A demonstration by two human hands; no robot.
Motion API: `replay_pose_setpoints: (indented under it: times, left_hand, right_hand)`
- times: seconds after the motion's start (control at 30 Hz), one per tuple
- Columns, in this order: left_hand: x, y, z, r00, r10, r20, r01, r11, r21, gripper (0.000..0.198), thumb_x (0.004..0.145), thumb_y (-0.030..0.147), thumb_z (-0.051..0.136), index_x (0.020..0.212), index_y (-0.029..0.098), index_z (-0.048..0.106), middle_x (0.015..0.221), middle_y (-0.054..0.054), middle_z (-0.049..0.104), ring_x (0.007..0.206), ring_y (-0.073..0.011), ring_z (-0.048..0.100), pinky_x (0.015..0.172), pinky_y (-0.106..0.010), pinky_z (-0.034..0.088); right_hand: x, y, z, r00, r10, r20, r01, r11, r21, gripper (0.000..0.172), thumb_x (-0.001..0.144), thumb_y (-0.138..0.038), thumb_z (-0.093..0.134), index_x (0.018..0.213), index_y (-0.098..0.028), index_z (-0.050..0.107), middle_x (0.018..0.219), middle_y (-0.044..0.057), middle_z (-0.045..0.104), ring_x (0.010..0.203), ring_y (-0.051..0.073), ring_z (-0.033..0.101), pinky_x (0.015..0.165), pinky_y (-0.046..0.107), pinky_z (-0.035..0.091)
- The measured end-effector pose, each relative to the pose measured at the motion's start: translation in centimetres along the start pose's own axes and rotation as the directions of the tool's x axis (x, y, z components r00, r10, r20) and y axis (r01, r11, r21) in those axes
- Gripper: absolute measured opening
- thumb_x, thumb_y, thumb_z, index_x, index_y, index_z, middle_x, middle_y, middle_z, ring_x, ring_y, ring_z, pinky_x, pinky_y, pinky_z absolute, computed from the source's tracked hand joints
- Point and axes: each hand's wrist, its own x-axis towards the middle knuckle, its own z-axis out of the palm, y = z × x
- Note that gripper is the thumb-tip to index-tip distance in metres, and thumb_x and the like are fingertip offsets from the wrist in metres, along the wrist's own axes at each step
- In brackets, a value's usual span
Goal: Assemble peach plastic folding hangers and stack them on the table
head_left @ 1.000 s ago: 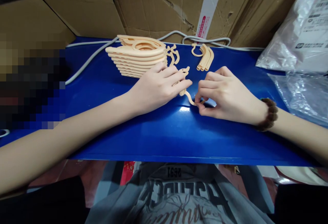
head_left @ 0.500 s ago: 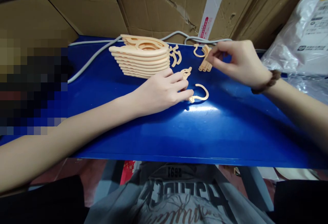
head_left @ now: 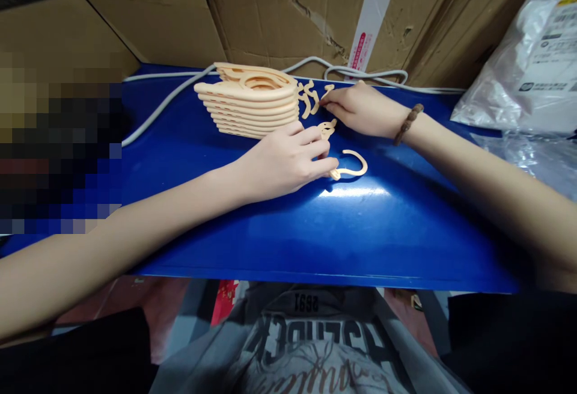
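Note:
Beneath the curled fingers of my left hand [head_left: 286,162] lies a cream plastic hanger, mostly hidden, with its curved hook [head_left: 360,165] sticking out to the right. A slotted end of a cream part [head_left: 329,128] shows beyond those fingers. My right hand [head_left: 365,110] is closed in a pinch, a small curved cream plastic piece [head_left: 329,89] at its fingertips. Left of it, several similar curved pieces [head_left: 307,100] lie on the table. A stack of cream plastic hanger bodies [head_left: 250,108] stands behind my left hand.
The blue table [head_left: 270,237] is backed by cardboard boxes [head_left: 279,15]. A grey cable [head_left: 155,118] runs along its back and left side. Plastic-wrapped packages [head_left: 518,75] stand at the right. The left edge of the view is pixelated.
My right hand has moved left from the bundle of hooks to beside the small curved pieces, and now covers where the bundle was. My left hand has stayed on the hanger.

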Motion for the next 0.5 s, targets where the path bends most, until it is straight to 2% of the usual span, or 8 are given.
replay_pose_setpoints:
  times: [0.1,0.2,0.3,0.4,0.5]
  left_hand:
    - [0.0,0.0,0.0,0.999,0.017,-0.034,-0.017,1.0,0.005,0.032,0.111,0.027,0.046,0.106,0.017,0.075,0.099,-0.008,0.077,0.1,-0.0224,0.069,0.075,-0.035,0.045]
    - [0.0,0.0,0.0,0.999,0.013,-0.042,-0.013,1.0,-0.001,0.031,0.111,0.026,0.047,0.105,0.016,0.076,0.097,-0.007,0.076,0.095,-0.0221,0.069,0.074,-0.036,0.045]
    - [0.0,0.0,-0.1,1.0,0.009,-0.017,-0.009,1.0,-0.02,0.036,0.112,0.028,0.042,0.107,0.017,0.076,0.099,-0.008,0.077,0.097,-0.0218,0.068,0.075,-0.036,0.045]
    - [0.0,0.0,0.0,1.0,-0.001,0.013,0.001,1.0,-0.019,0.037,0.113,0.028,0.04,0.109,0.018,0.076,0.1,-0.008,0.077,0.097,-0.021,0.068,0.076,-0.036,0.045]
    - [0.0,0.1,0.0,1.0,-0.013,0.026,0.014,1.0,-0.011,0.036,0.113,0.029,0.041,0.108,0.019,0.076,0.1,-0.007,0.077,0.098,-0.0212,0.068,0.076,-0.036,0.044]
  right_hand:
    - [-0.3,-0.4,-0.9,1.0,0.003,-0.013,-0.003,0.999,0.039,0.048,0.105,-0.029,0.035,0.14,-0.015,0.064,0.136,0.011,0.071,0.12,0.025,0.066,0.102,0.036,0.046]
    - [-0.8,0.2,-2.4,0.993,0.069,-0.092,-0.073,0.996,-0.047,0.047,0.104,-0.034,0.04,0.141,-0.017,0.064,0.14,0.012,0.069,0.124,0.025,0.065,0.103,0.036,0.047]
    - [-1.2,1.6,-3.5,0.977,0.184,-0.109,-0.2,0.967,-0.159,0.052,0.101,-0.041,0.042,0.136,-0.013,0.07,0.127,0.021,0.074,0.116,0.034,0.07,0.093,0.047,0.051]
    - [-0.8,3.6,-3.9,0.966,0.247,-0.073,-0.256,0.947,-0.193,0.076,0.096,-0.068,0.034,0.122,-0.013,0.079,0.11,0.023,0.078,0.106,0.033,0.073,0.083,0.048,0.051]
    - [0.1,5.2,-3.8,0.983,0.181,0.032,-0.174,0.972,-0.156,0.111,0.068,-0.099,0.021,0.115,-0.02,0.082,0.107,0.013,0.081,0.106,0.024,0.073,0.08,0.044,0.049]
